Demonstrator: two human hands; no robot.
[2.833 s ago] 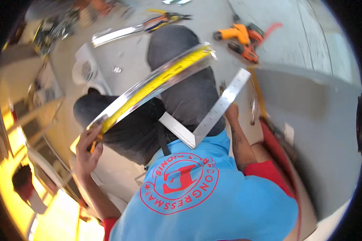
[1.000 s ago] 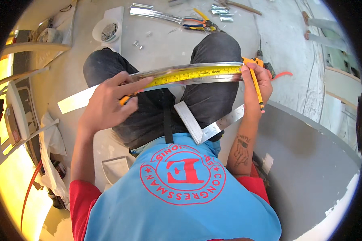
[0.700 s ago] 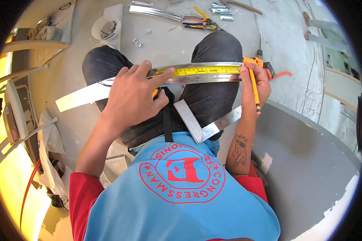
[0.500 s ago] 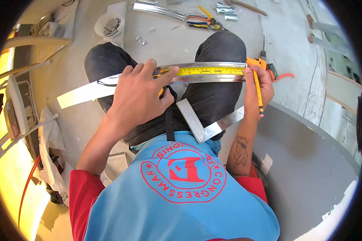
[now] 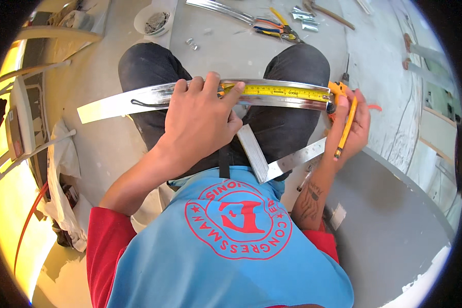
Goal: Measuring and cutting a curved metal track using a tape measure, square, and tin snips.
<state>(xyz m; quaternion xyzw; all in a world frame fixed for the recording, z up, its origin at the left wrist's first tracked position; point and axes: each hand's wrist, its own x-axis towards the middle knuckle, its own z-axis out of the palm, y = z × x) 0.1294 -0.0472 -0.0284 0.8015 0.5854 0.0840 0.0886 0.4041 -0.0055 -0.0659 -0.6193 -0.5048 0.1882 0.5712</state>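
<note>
A long shiny metal strip (image 5: 108,104) lies crosswise over my black-trousered knees, with a yellow tape blade (image 5: 277,91) extended along its right half. My left hand (image 5: 197,118) grips the strip and the tape's case, which is mostly hidden under the fingers. At the strip's right end, my right hand (image 5: 357,122) holds a yellow pencil (image 5: 345,128) slanting down toward me, its fingers just beside the tape end. A metal square (image 5: 251,150) rests in my lap below the strip, its bladed arm reaching toward my right forearm.
Beyond my knees are a white bucket (image 5: 141,23) of small metal pieces, snips and pliers (image 5: 277,31), a hammer (image 5: 333,15) and metal offcuts. An orange drill (image 5: 338,88) lies behind my right hand. A grey curved surface (image 5: 395,205) borders my right; white cloth (image 5: 61,154) lies left.
From a looser, more leftward hold, my left hand has moved right and closed over the strip. My right hand has lately shifted right, off the tape end, tilting the pencil. The view has shifted slightly.
</note>
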